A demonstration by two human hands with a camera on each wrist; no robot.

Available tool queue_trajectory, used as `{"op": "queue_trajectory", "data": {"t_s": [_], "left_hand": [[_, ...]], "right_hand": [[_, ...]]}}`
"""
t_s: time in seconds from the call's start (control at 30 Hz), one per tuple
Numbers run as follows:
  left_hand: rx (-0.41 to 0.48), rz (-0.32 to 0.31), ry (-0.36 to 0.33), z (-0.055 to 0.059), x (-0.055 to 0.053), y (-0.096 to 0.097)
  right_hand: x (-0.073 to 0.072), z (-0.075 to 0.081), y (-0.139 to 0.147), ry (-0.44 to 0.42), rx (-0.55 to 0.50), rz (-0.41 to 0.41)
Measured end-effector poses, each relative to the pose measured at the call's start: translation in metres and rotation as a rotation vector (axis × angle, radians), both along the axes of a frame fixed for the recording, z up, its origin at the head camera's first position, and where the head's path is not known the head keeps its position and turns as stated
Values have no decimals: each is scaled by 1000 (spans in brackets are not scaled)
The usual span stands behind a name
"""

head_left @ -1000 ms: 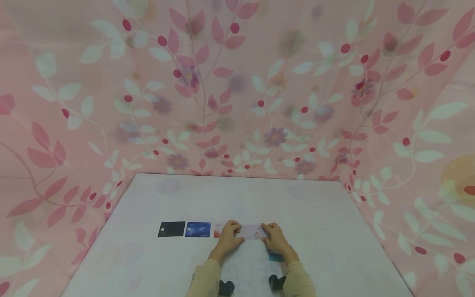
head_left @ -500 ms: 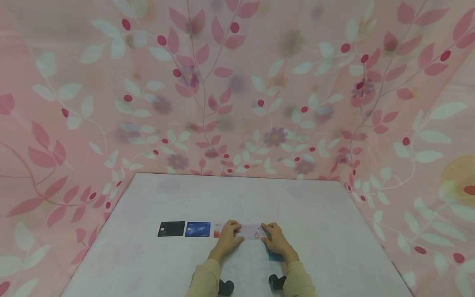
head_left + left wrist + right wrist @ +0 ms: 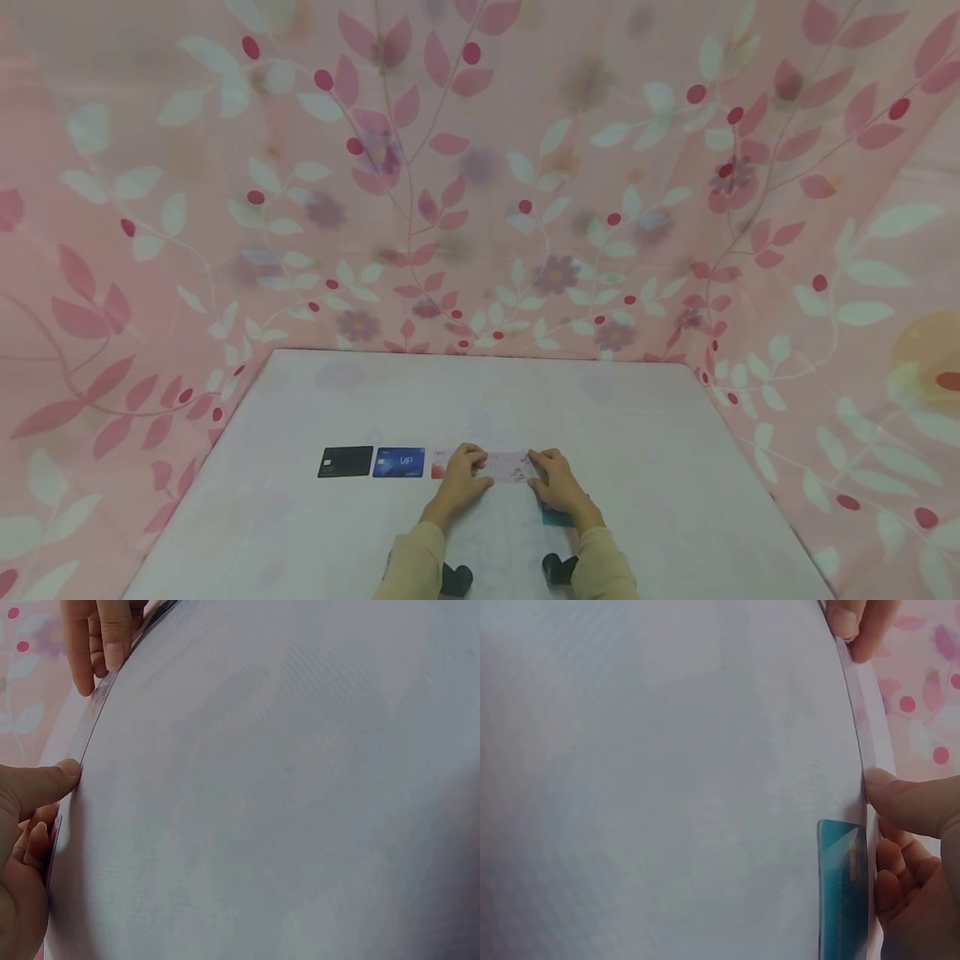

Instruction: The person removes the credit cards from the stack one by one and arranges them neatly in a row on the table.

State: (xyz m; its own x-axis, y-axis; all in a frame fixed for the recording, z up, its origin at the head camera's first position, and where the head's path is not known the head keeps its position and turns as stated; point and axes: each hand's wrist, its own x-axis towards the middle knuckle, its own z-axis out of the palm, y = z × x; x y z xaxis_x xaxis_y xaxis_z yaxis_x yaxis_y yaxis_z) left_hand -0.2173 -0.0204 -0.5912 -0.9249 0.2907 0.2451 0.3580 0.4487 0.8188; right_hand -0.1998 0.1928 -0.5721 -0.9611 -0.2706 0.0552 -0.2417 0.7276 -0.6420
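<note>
A pale pink card (image 3: 508,467) with a small printed figure lies flat on the table between both hands. My left hand (image 3: 459,487) holds its left edge, thumb near the lower corner and fingers at the upper one. The right hand (image 3: 559,486) grips the right edge in the same way. In the left wrist view the left thumb (image 3: 60,776) touches the card's near edge. A card with a red patch (image 3: 437,471) is partly covered by the left hand. Under the right wrist lies a teal card (image 3: 845,892), partly hidden in the head view.
Left of the hands, a black card (image 3: 345,462) and a blue VIP card (image 3: 399,462) lie in line with the others. The white table (image 3: 300,542) meets a pink floral curtain (image 3: 480,208) at its back and sides. Dark wrist-worn devices (image 3: 558,570) show near the sleeves.
The head view has shifted very slightly. Both hands and all the cards stay where they were.
</note>
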Motion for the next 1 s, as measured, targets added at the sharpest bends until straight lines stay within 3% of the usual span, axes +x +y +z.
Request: {"op": "queue_trajectory", "data": {"t_s": [0.13, 0.3, 0.33, 0.43, 0.53, 0.57, 0.67, 0.8, 0.9, 1.0], "left_hand": [[16, 2, -35, -1, -1, -1], [122, -22, -6, -4, -3, -5], [155, -37, 36, -12, -6, -7], [224, -52, 133, -11, -5, -9], [239, -28, 215, -10, -6, -8], [238, -17, 220, -2, -3, -6], [242, -28, 253, 3, -2, 2], [211, -120, 250, 13, 7, 19], [132, -194, 224, 17, 21, 35], [38, -228, 180, 15, 33, 50]], "right_hand": [[-1, -2, 1, -9, -46, -19], [2, -5, 5, 88, -148, -76], [4, -5, 6, 134, -171, -82], [11, -5, 12, 269, -234, -109], [19, -2, 19, 380, -250, -134], [21, -2, 22, 394, -255, -151], [28, 0, 30, 429, -241, -176], [39, -5, 40, 473, -250, -188], [47, -7, 46, 406, -253, -233], [54, -3, 50, 262, -203, -282]]}}
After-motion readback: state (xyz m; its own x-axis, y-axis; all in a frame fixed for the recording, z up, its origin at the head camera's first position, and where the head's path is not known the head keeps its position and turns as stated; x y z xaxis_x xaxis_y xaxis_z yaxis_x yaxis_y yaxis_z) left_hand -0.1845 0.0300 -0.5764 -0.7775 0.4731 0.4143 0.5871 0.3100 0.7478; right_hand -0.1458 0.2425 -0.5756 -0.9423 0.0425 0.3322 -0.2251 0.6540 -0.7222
